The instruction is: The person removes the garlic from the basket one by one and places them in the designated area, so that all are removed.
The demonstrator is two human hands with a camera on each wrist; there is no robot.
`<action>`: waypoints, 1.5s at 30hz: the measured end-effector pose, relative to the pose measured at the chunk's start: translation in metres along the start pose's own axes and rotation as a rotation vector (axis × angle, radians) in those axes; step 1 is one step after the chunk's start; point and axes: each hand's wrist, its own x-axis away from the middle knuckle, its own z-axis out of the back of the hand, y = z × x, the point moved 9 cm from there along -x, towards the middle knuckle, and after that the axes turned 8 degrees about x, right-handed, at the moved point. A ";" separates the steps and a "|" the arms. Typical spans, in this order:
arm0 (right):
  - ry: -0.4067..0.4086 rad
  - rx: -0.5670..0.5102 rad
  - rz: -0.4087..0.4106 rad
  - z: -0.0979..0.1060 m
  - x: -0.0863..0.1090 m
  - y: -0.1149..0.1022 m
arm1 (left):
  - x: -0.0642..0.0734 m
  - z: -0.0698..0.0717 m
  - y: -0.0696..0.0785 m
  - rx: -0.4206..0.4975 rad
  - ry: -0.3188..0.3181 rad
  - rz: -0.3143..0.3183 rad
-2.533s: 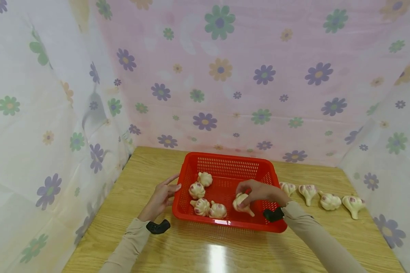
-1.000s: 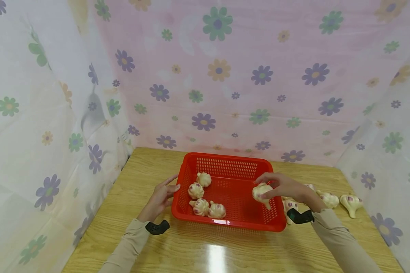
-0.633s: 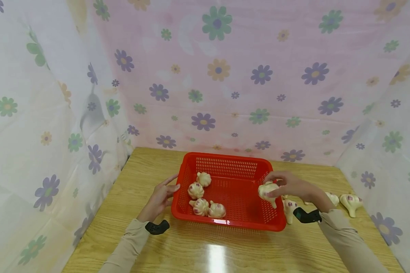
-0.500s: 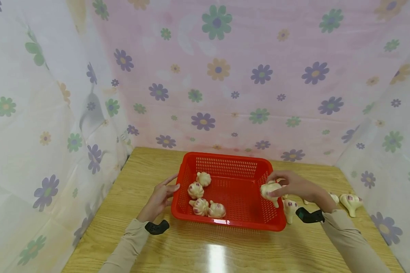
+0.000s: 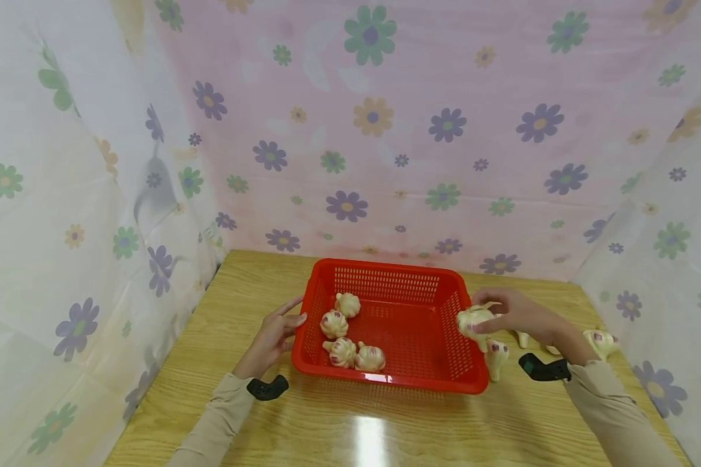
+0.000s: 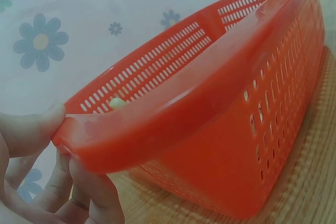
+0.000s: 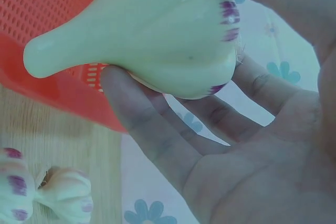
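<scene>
My left hand [image 5: 274, 337] holds the left end of a red plastic basket [image 5: 426, 384]. In the left wrist view the thumb lies on top of the basket's rim [image 6: 157, 114] and the fingers curl beneath it. My right hand [image 5: 516, 316] grips a garlic bulb [image 5: 473, 321] over the basket's right rim. That bulb is pale with purple marks, and its stem points down toward the front. The right wrist view shows fingers [image 7: 147, 119] under the bulb and the thumb over it. Several more garlic bulbs [image 5: 342, 352] lie in the basket's left half.
Several bulbs lie on the wooden table [image 5: 257, 272] right of the basket; one garlic bulb [image 5: 495, 359] is close by its wall, another garlic bulb [image 5: 600, 342] farther right. The right hand partly hides others. A flowered curtain [image 5: 385, 162] encloses the back and sides.
My right hand has carried the garlic bulb rightward from inside the basket to over its right rim. The left hand and the basket have stayed in place.
</scene>
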 end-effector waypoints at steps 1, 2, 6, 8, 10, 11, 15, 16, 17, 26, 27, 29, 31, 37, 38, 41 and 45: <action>0.002 0.001 -0.005 0.001 0.001 0.001 | 0.000 0.000 0.000 0.001 0.000 0.002; 0.002 -0.001 -0.009 0.002 0.002 0.002 | 0.000 0.000 0.000 -0.001 -0.001 0.001; 0.007 -0.031 -0.022 0.006 0.006 0.007 | 0.001 0.000 0.001 -0.006 -0.004 -0.004; 0.009 -0.047 -0.020 0.007 0.008 0.010 | 0.002 0.001 0.000 -0.005 0.000 0.001; 0.014 -0.048 -0.021 0.009 0.010 0.012 | 0.002 0.001 0.000 -0.001 0.002 0.008; 0.013 -0.058 -0.019 0.009 0.011 0.013 | 0.002 0.001 0.000 0.001 0.003 0.009; 0.018 -0.074 -0.029 0.011 0.016 0.018 | 0.003 0.001 0.001 -0.006 -0.004 0.000; 0.019 -0.085 -0.031 0.012 0.018 0.019 | 0.003 0.001 0.002 -0.009 -0.006 -0.005; 0.019 -0.087 -0.030 0.012 0.019 0.020 | 0.003 0.001 0.002 -0.013 -0.008 -0.008; 0.037 -0.115 -0.027 0.013 0.031 0.034 | 0.003 0.001 0.001 -0.026 -0.026 -0.010; 0.038 -0.120 -0.030 0.013 0.032 0.036 | 0.003 0.001 0.001 -0.023 -0.026 -0.010; 0.036 -0.130 -0.039 0.012 0.034 0.040 | 0.002 0.000 0.000 -0.015 -0.025 -0.008; 0.030 -0.133 -0.043 0.011 0.037 0.044 | 0.002 0.000 0.000 -0.012 -0.027 -0.006; 0.031 -0.151 -0.088 0.011 0.044 0.058 | 0.003 -0.001 0.001 -0.011 -0.028 -0.006; 0.030 -0.153 -0.093 0.011 0.045 0.059 | 0.003 -0.001 0.001 -0.007 -0.026 -0.004; 0.019 -0.167 -0.101 0.010 0.049 0.062 | 0.004 -0.002 0.001 -0.008 -0.025 -0.005; 0.014 -0.174 -0.123 0.011 0.054 0.069 | 0.004 -0.002 0.002 -0.004 -0.021 0.002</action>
